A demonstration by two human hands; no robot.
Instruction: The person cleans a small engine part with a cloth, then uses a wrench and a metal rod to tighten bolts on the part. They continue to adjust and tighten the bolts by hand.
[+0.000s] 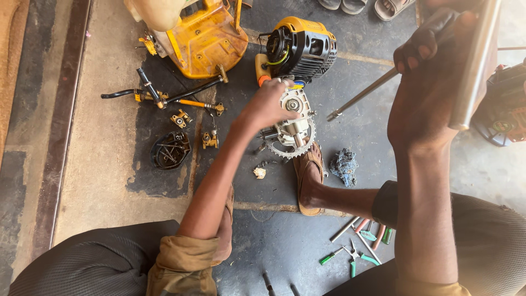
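Observation:
My left hand reaches forward and grips the top of a silver engine part with a toothed wheel, which lies on the floor. My sandalled foot rests against the near side of that part. Raised close to the camera, my right hand is closed on a metal T-handle wrench. Its thin shaft slants down-left to a socket tip above the floor, right of the engine part. A thick shiny bar of the same tool runs past my fingers.
A yellow-and-black motor and a yellow housing sit behind the part. A black handle rod, small brass fittings and a black round cover lie left. A blue rag, pliers and screwdrivers, another motor.

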